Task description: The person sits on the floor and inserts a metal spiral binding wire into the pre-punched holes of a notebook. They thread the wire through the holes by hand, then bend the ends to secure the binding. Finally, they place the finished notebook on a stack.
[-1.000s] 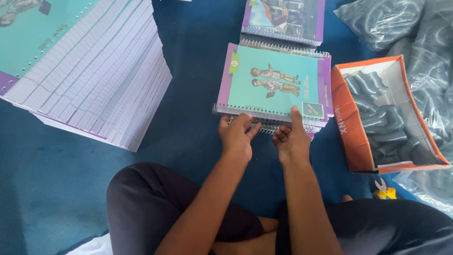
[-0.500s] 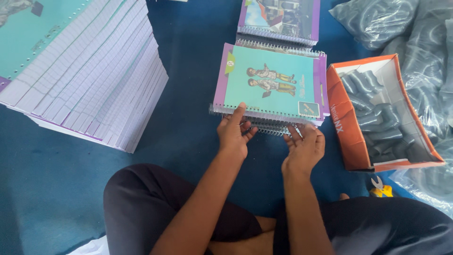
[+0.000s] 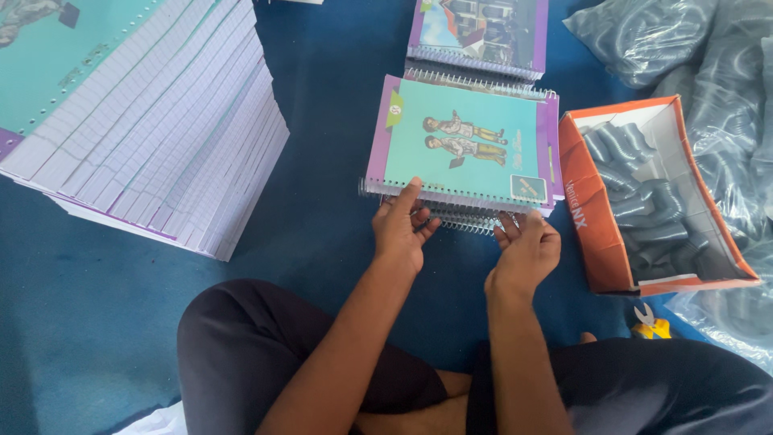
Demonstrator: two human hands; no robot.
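A teal-and-purple notebook [image 3: 459,141] with two cartoon figures on its cover lies on top of a small pile of spiral-bound notebooks on the blue floor. A metal spiral coil [image 3: 451,208] runs along its near edge. My left hand [image 3: 403,229] touches the coil's left end, thumb up against the notebook's edge. My right hand [image 3: 527,250] has its fingertips on the coil near the right end. Both hands work the coil with curled fingers.
A tall stack of punched, unbound notebooks [image 3: 137,113] stands at the left. Another bound pile [image 3: 479,36] lies beyond. An orange box [image 3: 600,242] of grey coils sits at the right, plastic bags of coils [image 3: 692,40] behind it, yellow-handled cutters [image 3: 651,324] near my knee.
My hands have spread apart along the coil: the right hand slid to the right end, the left stays near the left end.
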